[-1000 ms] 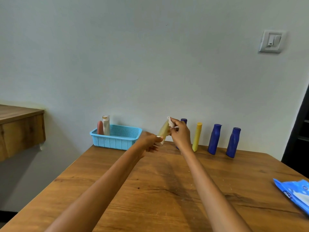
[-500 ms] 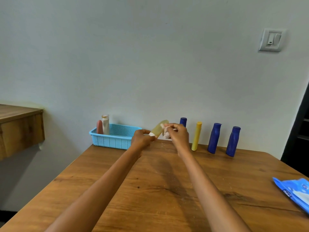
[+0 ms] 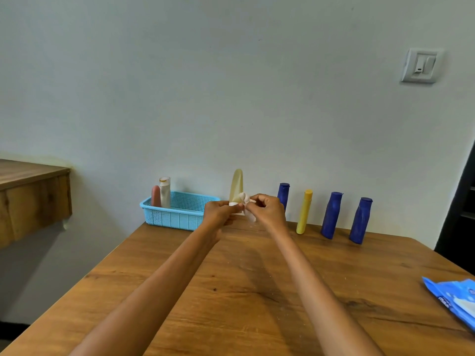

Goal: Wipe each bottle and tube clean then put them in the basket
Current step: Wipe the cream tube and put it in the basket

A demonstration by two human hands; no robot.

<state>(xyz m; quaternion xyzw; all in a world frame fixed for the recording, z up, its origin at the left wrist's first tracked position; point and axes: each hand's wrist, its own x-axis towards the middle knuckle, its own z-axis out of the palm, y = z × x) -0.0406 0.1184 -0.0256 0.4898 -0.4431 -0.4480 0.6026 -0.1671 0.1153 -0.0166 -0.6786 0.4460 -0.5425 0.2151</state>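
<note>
My left hand holds a pale yellow tube upright by its white cap end, above the far part of the table. My right hand pinches a small white wipe against the tube's lower part. A light blue basket stands at the table's far left with a pink tube and a white tube upright inside. Along the wall stand a blue bottle partly behind my right hand, a yellow tube and two more blue bottles.
A blue packet of wipes lies at the table's right edge. The wooden table meets the wall at the back. A wooden shelf juts out at the left, and a dark door frame stands at the right.
The pale tube has swung from tilted to upright in my left hand. The wipe in my right hand has slid down from the tube's upper end to near its cap.
</note>
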